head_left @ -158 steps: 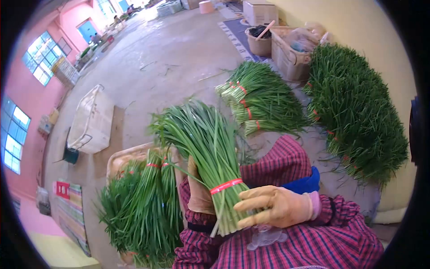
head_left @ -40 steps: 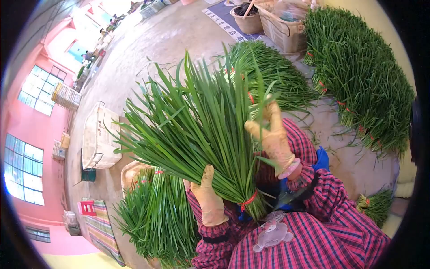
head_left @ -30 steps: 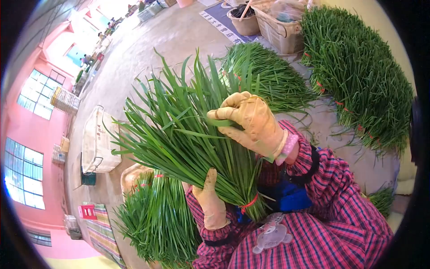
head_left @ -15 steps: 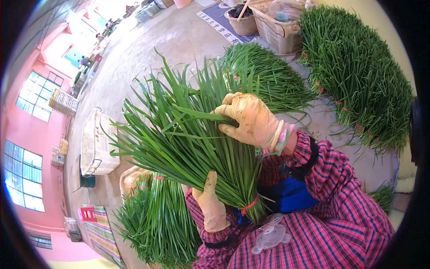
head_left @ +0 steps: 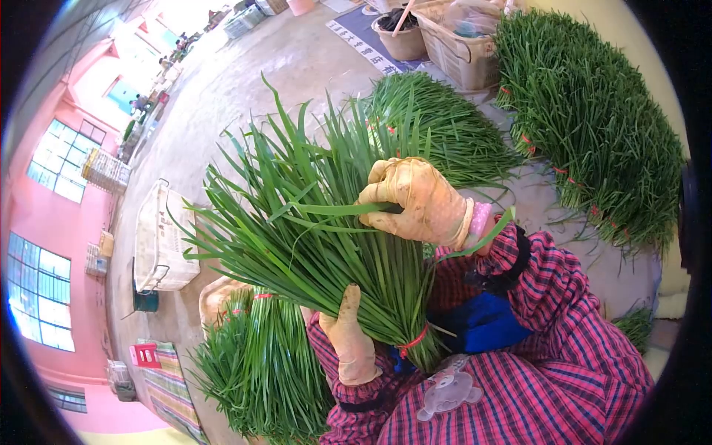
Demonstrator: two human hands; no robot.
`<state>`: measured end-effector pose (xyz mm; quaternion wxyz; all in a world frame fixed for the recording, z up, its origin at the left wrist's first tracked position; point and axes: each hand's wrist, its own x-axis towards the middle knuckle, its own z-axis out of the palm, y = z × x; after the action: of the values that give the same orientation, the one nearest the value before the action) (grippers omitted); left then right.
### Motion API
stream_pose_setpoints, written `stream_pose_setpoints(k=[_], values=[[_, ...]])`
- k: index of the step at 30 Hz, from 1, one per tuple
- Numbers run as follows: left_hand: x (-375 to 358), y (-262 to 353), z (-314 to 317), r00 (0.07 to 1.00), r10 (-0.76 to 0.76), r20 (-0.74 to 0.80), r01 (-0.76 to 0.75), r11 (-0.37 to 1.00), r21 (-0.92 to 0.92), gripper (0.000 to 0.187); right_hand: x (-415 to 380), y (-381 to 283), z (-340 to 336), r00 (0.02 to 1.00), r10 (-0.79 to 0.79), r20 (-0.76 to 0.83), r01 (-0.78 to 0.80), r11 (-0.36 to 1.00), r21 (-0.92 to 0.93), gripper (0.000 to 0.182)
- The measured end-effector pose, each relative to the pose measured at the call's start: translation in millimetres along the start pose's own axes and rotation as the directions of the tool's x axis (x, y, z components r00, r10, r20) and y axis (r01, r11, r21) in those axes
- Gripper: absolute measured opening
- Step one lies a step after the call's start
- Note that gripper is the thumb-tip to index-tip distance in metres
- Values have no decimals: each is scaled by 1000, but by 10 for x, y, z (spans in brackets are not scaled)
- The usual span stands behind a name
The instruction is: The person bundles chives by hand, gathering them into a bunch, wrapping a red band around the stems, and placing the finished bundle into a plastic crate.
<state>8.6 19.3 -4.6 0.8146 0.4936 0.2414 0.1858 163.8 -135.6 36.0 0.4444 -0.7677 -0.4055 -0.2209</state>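
A large bunch of garlic chives (head_left: pixel 371 274) rests across my lap, its blades fanned up and to the left. A red band (head_left: pixel 412 338) ties it near the stem end. My left hand (head_left: pixel 347 343), in a soiled pale glove, grips the bunch from the lower left with the thumb lying over the blades; its other fingers are hidden behind them. Above the right side of the bunch, my gloved right hand (head_left: pixel 419 202) is closed in a pinch on a few long chive blades (head_left: pixel 337 211). One blade's end sticks out past the right wrist.
Tied chives (head_left: pixel 271 363) stand at my lower left. Another heap (head_left: pixel 441 130) lies ahead, and a larger pile (head_left: pixel 586 119) runs along the right wall. A bucket (head_left: pixel 402 41) and a loaded crate (head_left: pixel 463 55) are behind. Farther left stands a white crate (head_left: pixel 165 241).
My right hand has shifted slightly right and down, drawing the pinched blades across the bunch. A blade end now shows beyond the right wrist. My left hand keeps its hold.
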Motion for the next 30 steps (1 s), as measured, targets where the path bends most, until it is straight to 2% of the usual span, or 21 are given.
stream_pose_setpoints(k=[2, 4, 5, 7, 8, 9, 10, 12, 14, 16, 17, 18, 20, 21, 23, 24, 26, 28, 29, 30], values=[[-11, 14, 11, 1000, 20, 7, -20, 1000, 12, 33, 0, -6, -2, 1000, 16, -1, -16, 1000, 15, 17], [-20, 14, 14, 1000, 6, 4, -6, 1000, 4, 34, -22, 14, 7, 990, 137, 21, -138, 980, 144, 17], [-25, 11, 16, 1000, -8, 0, 8, 1000, -5, 34, -29, 16, 3, 990, 143, 17, -144, 980, 140, 17], [-11, -9, -6, 1000, -4, 10, 5, 1000, -9, 34, -25, 16, 7, 966, 244, 82, -257, 891, 375, 16], [-6, -19, -20, 1000, 4, 11, -4, 1000, -16, 33, -31, 45, 4, 966, 246, 81, -258, 890, 376, 16], [-4, -19, -30, 1000, 4, 11, -4, 1000, -15, 33, -27, 92, -11, 907, 412, 91, -388, 730, 563, 15], [-1, -17, -36, 1000, -9, -2, 9, 1000, -8, 35, -15, 134, -41, 819, 557, 137, -469, 515, 718, 15], [14, -5, -58, 1000, -19, -15, 19, 1000, -2, 37, 1, 181, -188, 707, 695, 129, -492, 353, 796, 16], [45, 13, -89, 999, -27, -27, 27, 999, -24, 42, -31, 160, -300, 579, 815, -9, -446, 327, 833, 29], [133, 15, -193, 999, 0, -41, 0, 1000, -19, 44, -155, 245, -300, 466, 864, -191, -410, 401, 819, 47], [189, -6, -244, 997, -10, -77, 8, 1000, -25, 42, -312, 288, -334, 446, 872, -203, -417, 403, 815, 59], [214, 11, -300, 993, -23, -114, 20, 999, -31, 41, -485, 362, -298, 452, 853, -259, -362, 441, 821, 52], [222, 143, -269, 994, -27, -105, 23, 999, -42, 39, -856, 330, -217, 547, 764, -342, -539, 634, 555, 39], [232, 204, -313, 998, -28, -58, 24, 997, -70, 41, -858, 154, -182, 551, 767, -328, -545, 629, 555, 39], [318, 236, -404, 998, -37, 55, 44, 991, -130, 45, -864, -165, -194, 486, 874, 23, -532, 275, 801, 30], [350, 249, -427, 998, -47, 43, 52, 990, -131, 45, -959, -229, -185, 638, 755, 155, -580, 338, 742, 30], [392, 287, -396, 985, -144, 91, 165, 944, -287, 46, -1073, -355, 25, 788, 544, 286, -576, 490, 654, 47], [405, 308, -337, 985, -134, 107, 161, 938, -306, 45, -1005, -610, 124, 638, 569, 519, -761, 365, 536, 74], [400, 328, -300, 983, -153, 100, 177, 933, -314, 45, -887, -699, 113, 565, 558, 608, -825, 366, 431, 93], [379, 351, -271, 981, -171, 93, 192, 928, -320, 45, -854, -746, 181, 616, 505, 605, -787, 359, 501, 103]])
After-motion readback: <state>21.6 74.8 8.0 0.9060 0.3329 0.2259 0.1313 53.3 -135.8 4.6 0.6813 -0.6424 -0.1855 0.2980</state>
